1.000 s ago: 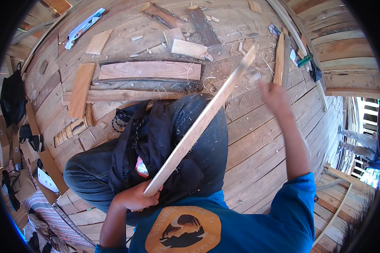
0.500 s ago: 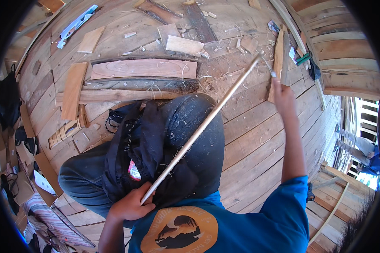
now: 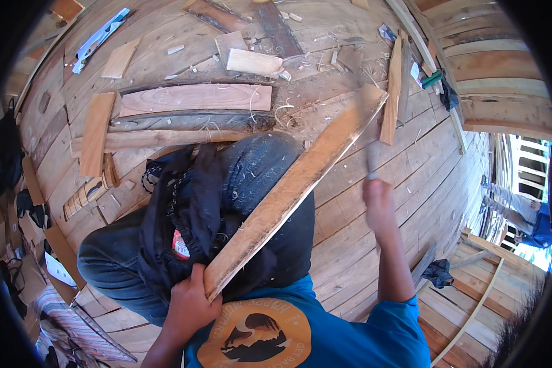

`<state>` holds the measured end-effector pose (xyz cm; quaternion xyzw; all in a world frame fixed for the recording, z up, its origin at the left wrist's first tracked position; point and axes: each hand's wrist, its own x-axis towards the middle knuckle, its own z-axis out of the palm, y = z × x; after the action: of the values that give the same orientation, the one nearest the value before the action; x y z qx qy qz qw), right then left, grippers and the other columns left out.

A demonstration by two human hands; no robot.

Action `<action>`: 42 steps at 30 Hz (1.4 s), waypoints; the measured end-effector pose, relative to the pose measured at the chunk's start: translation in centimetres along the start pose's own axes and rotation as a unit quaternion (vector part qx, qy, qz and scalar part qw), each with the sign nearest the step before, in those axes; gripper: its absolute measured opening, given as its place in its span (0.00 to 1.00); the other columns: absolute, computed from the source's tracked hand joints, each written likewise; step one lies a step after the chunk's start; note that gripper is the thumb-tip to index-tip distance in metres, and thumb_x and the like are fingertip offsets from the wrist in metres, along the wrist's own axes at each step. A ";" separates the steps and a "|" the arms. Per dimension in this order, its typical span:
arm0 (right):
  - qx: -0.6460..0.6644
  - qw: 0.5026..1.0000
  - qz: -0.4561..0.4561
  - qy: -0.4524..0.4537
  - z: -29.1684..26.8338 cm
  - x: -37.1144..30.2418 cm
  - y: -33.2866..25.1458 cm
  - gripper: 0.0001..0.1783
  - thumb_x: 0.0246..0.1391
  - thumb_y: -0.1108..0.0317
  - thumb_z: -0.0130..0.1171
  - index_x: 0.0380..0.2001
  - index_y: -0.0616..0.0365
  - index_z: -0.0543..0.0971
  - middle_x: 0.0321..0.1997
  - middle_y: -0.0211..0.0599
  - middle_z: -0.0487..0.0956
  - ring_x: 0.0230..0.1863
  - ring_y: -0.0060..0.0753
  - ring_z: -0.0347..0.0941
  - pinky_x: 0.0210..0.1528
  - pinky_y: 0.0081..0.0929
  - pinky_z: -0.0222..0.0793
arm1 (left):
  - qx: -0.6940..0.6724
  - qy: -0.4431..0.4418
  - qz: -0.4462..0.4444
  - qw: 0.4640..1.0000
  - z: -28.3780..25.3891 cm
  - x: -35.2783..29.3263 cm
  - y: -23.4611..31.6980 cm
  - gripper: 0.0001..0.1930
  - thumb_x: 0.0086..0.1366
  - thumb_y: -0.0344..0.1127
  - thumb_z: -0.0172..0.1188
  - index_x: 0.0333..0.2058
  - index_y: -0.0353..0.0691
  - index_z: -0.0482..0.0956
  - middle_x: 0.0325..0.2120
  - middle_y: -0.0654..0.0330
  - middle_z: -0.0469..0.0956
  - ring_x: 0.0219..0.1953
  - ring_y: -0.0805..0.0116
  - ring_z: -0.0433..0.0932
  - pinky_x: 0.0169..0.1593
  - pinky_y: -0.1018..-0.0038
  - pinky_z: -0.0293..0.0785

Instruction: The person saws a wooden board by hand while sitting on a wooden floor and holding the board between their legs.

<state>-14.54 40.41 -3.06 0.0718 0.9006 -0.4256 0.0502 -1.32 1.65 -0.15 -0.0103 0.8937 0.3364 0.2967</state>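
My left hand (image 3: 193,302) grips the near end of a long wooden plank (image 3: 288,196), its thumb on the upper face. The plank slants up and right across my raised knee, broad face up, with a dark, rough lower edge. My right hand (image 3: 380,199) is closed round the handle of a machete (image 3: 370,153), right of the plank's far part. Motion smears the blade, which passes up by the plank's far end; I cannot tell whether they touch.
A pinkish board (image 3: 193,100) and a bark-edged slab (image 3: 184,121) lie beyond my knees. Shavings and offcuts, one a pale block (image 3: 253,62), litter the plank floor. A narrow board (image 3: 391,92) lies at the right. A person (image 3: 536,224) is at the far right.
The plank has turned from edge-up to broad face up in my left hand. My right hand has come down and left with the machete, nearer to the plank.
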 end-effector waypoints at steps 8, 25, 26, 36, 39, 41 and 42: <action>-0.354 0.924 -0.119 -0.080 -1.4 2.8 -0.4 0.32 0.53 0.38 0.55 0.18 0.61 0.72 0.14 0.49 0.72 0.23 0.60 0.73 0.26 0.47 0.68 | 0.013 0.027 0.007 1.000 1.2 0.3 0.4 0.21 0.46 0.30 0.62 0.39 0.34 0.64 0.22 0.43 0.74 0.27 0.39 0.77 0.31 0.54 0.74; -0.214 0.975 -0.057 0.002 -0.6 2.2 -0.2 0.30 0.59 0.43 0.51 0.21 0.63 0.76 0.16 0.55 0.71 0.23 0.60 0.73 0.26 0.48 0.66 | -0.006 0.030 0.019 0.999 1.4 0.0 -0.5 0.21 0.46 0.31 0.61 0.38 0.33 0.64 0.22 0.41 0.74 0.27 0.37 0.77 0.31 0.53 0.74; -0.238 0.966 -0.104 -0.020 0.8 1.7 -0.5 0.30 0.59 0.43 0.51 0.21 0.63 0.76 0.16 0.55 0.71 0.22 0.59 0.73 0.25 0.48 0.66 | -0.005 0.029 0.016 0.999 1.4 -0.1 -0.5 0.21 0.46 0.31 0.61 0.38 0.34 0.64 0.22 0.41 0.74 0.27 0.38 0.77 0.32 0.53 0.74; -0.178 0.936 0.199 0.228 -11.3 9.2 11.2 0.42 0.60 0.33 0.42 0.12 0.65 0.67 0.11 0.41 0.65 0.17 0.37 0.65 0.25 0.42 0.61 | 0.014 0.041 0.023 0.999 0.9 -0.1 -0.8 0.25 0.44 0.34 0.66 0.39 0.34 0.64 0.21 0.43 0.75 0.26 0.41 0.78 0.31 0.55 0.76; -0.099 0.937 0.237 0.235 -11.0 6.7 9.5 0.41 0.61 0.35 0.42 0.11 0.63 0.64 0.12 0.34 0.61 0.18 0.29 0.57 0.23 0.38 0.55 | 0.009 0.054 0.022 0.998 1.1 -0.3 -0.9 0.25 0.44 0.35 0.66 0.39 0.34 0.65 0.22 0.43 0.76 0.27 0.42 0.79 0.32 0.55 0.76; -0.138 0.949 0.174 0.222 -7.9 4.2 7.9 0.39 0.62 0.37 0.44 0.11 0.62 0.64 0.12 0.30 0.60 0.19 0.27 0.55 0.22 0.36 0.53 | 0.002 0.064 0.020 0.998 1.1 -0.1 -0.7 0.25 0.45 0.37 0.68 0.39 0.34 0.66 0.22 0.43 0.77 0.28 0.42 0.79 0.32 0.55 0.77; -0.151 0.954 0.140 0.217 -5.6 2.9 6.5 0.37 0.63 0.40 0.45 0.12 0.63 0.64 0.12 0.32 0.60 0.19 0.28 0.55 0.22 0.36 0.52 | -0.002 0.069 0.019 0.997 1.2 0.0 -0.6 0.25 0.46 0.38 0.69 0.38 0.34 0.66 0.22 0.43 0.77 0.28 0.42 0.79 0.32 0.56 0.77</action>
<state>-16.40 49.03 -4.88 0.2794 0.9245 -0.2478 -0.0767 -0.58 1.87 -1.21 -0.0173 0.9114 0.3420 0.2280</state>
